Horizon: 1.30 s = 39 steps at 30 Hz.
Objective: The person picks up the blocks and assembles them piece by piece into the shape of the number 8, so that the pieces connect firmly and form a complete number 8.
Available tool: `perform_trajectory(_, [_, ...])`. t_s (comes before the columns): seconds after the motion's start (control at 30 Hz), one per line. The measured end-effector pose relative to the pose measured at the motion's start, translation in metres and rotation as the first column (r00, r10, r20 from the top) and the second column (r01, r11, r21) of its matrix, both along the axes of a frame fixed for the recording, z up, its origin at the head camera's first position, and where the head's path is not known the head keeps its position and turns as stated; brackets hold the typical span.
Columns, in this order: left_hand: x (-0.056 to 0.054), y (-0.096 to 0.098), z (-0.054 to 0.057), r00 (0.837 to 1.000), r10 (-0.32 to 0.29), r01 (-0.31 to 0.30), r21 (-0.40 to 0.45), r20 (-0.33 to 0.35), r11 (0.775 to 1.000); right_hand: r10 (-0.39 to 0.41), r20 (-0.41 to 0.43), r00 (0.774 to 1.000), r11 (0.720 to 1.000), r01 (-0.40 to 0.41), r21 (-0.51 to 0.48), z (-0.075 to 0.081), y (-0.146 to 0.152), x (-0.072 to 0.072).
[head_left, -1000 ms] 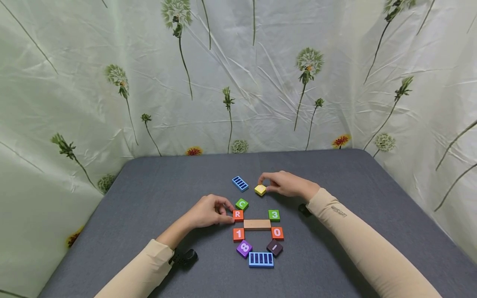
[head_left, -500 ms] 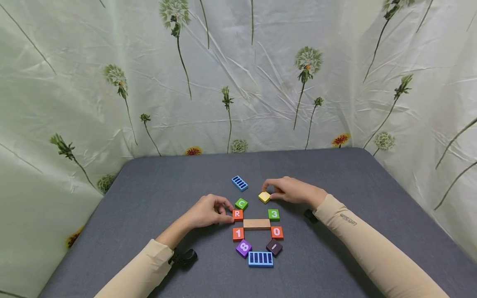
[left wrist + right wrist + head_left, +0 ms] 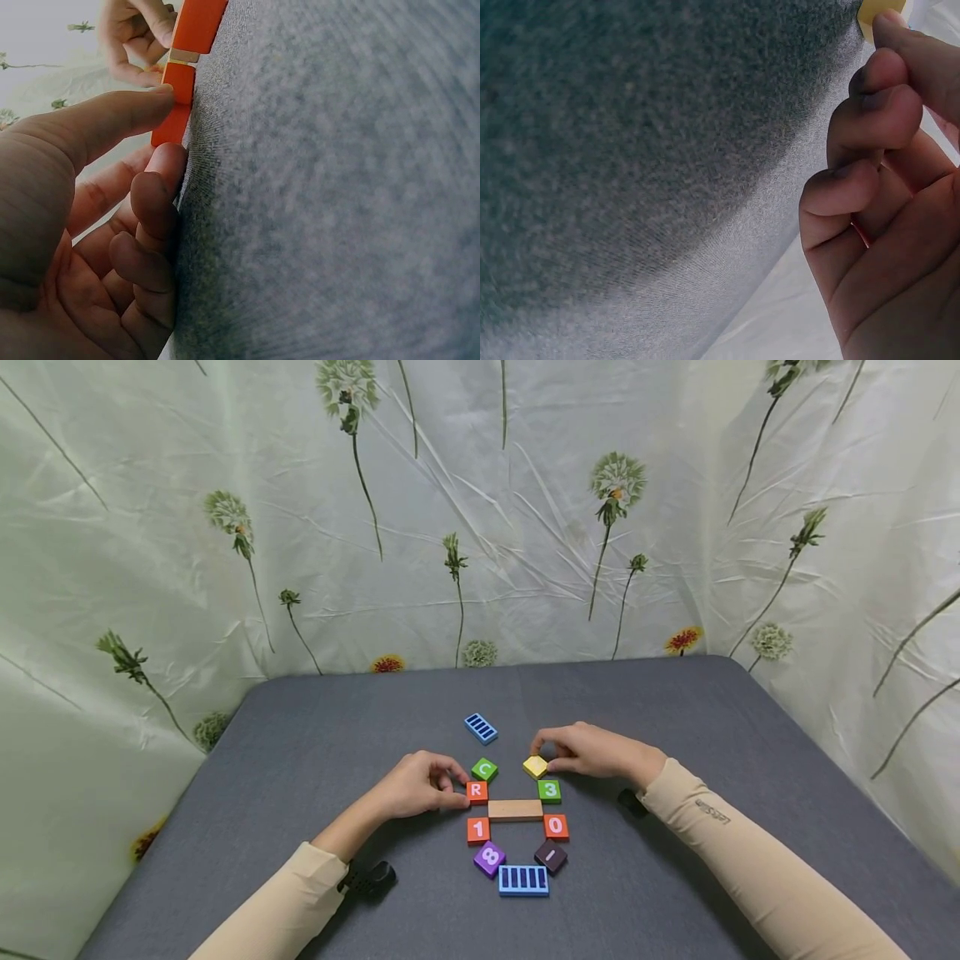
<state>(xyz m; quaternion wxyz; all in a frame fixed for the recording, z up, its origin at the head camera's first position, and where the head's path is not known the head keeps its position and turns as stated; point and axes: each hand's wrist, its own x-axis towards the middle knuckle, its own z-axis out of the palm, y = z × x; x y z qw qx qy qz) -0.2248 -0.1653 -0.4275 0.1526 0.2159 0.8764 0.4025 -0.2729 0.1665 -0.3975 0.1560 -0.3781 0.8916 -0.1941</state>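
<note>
In the head view my right hand (image 3: 596, 752) pinches a yellow square tile (image 3: 535, 767) by its right side, just behind the green tile marked 3 (image 3: 549, 791). The right wrist view catches only an edge of the yellow tile (image 3: 871, 16) by the thumb; the other fingers are curled. My left hand (image 3: 420, 787) has thumb and index finger on the left side of the orange R tile (image 3: 477, 792). In the left wrist view the thumb presses this orange tile (image 3: 171, 124). A green C tile (image 3: 484, 769) lies diagonally behind R.
A plain wooden bar (image 3: 515, 811) lies between the two columns. Nearer are orange tiles 1 (image 3: 477, 831) and 0 (image 3: 556, 827), a purple 8 (image 3: 490, 858), a dark tile (image 3: 551, 857) and a blue striped block (image 3: 523, 881). Another blue striped block (image 3: 481, 728) lies farther back.
My right hand has brought the yellow tile nearer and slightly right, close to the green 3. My left hand has stayed at the R tile.
</note>
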Motion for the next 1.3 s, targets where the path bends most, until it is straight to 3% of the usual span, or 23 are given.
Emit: perform_trajectory(1.3, [0.0001, -0.0021, 0.0, 1.0, -0.01, 0.01, 0.008, -0.003, 1.0, 0.013, 0.013, 1.0, 1.0, -0.013, -0.027, 0.0, 0.0036, 0.0029])
